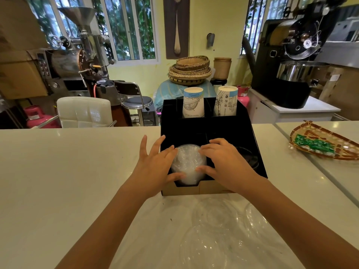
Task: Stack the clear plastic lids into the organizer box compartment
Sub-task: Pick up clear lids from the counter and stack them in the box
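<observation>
Lid stack (187, 162) sits clasped between left hand (155, 167) and right hand (227, 162).

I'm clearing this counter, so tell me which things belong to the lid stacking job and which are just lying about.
Job: stack of clear lids in the front left compartment, held by left hand and right hand; organizer box; loose clear lids on the counter.
Lying about: paper cups, dark lids, woven tray with green packets.
</observation>
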